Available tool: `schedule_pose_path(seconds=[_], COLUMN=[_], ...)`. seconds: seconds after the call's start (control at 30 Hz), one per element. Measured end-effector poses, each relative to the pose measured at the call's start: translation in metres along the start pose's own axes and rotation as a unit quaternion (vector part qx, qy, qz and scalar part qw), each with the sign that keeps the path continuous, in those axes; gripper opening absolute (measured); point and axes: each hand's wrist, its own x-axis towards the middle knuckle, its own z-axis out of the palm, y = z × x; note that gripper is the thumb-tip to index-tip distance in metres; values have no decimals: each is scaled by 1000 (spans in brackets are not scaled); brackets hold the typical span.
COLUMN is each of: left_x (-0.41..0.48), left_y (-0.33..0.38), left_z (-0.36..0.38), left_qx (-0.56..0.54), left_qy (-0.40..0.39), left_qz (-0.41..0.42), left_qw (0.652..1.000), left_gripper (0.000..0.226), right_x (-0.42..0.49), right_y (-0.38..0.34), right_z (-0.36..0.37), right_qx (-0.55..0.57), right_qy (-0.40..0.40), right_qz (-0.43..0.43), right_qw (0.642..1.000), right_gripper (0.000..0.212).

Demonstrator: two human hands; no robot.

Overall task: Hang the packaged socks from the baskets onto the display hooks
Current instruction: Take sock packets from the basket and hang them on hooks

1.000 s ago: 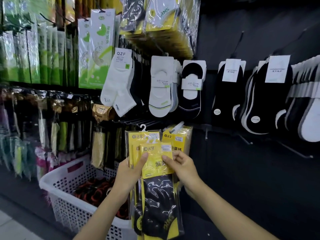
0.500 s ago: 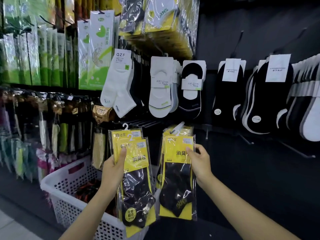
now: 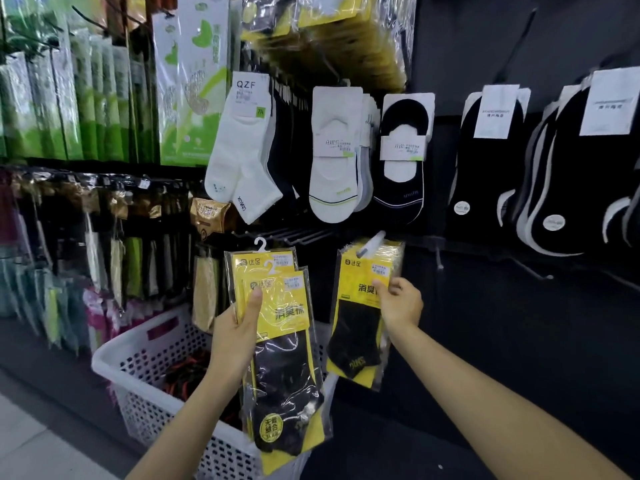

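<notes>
Sock packs: yellow card over black socks, clear wrap.

Left grip (image 3: 235, 337): closed round a bundle (image 3: 287, 317) of at least two packs, thumb flat on the front card, fingers behind. The packs are slightly fanned, each with a white hanger (image 3: 260, 244) on top. The bundle is upright over the basket's near corner, apart from the wall.

Right grip (image 3: 401, 303): thumb and fingers pinch the right edge of a single pack (image 3: 355, 323) at its yellow card. The top of this pack meets a white-tipped hook (image 3: 372, 241), and more of the same packs are stacked behind it. Whether its hanger sits fully on the hook cannot be told.

Basket (image 3: 114, 356): white, perforated, on the floor (image 3: 34, 445) below the left grip. It holds dark goods with red-orange trim.

Bare hooks (image 3: 294, 234): thin wire, in a row just above and between the bundle and the single pack.

Row above, left to right:
- white ankle socks (image 3: 242, 168), labelled QZF
- white liners (image 3: 332, 174)
- black liners (image 3: 401, 181)
- black socks (image 3: 485, 174) with white labels, on a black panel (image 3: 519, 323)

Upper left: green packets (image 3: 187, 98).

Lower left: rows of dark and coloured packets (image 3: 69, 254), blurred.
</notes>
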Motion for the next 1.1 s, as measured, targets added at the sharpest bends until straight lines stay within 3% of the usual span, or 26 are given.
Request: schedule_pose_path(seconds=[0.27, 0.43, 0.5, 0.57, 0.63, 0.7, 0.83, 0.93, 1.1], left_x=[-1, -10, -13, -16, -20, -25, -35, -37, -32], left_y=[-7, -4, -4, -2, 0, 6, 21, 26, 28], left_z=[7, 14, 18, 24, 32, 41, 49, 44, 28], left_qx=[-11, -32, -43, -71, -101, -110, -91, -70, -14], left_qy=[-8, -14, -30, -51, -65, -64, -80, -125, -75], left_qz=[15, 11, 7, -9, -27, -33, -5, 10, 14], left_qw=[1000, 999, 999, 996, 992, 991, 993, 990, 997], left_gripper=[53, 54, 53, 47, 43, 36, 14, 51, 50], right_x=[11, -19, -38, -58, -77, -90, -98, -96, -84], right_y=[0, -6, -12, -20, -27, -33, -41, -40, -33], right_z=[5, -12, -21, -30, -36, -41, -56, -68, -84], right_qx=[-9, 17, 35, 68, 91, 104, 129, 151, 181], right_qy=[14, 17, -41, -151, -241, -278, -271, -272, -198], right_qz=[4, -19, -36, -24, -9, -7, -3, 13, 49], right_qw=[1000, 1000, 998, 986, 966, 955, 954, 950, 962], right_gripper=[17, 35, 26, 11, 16, 28, 27, 21, 6])
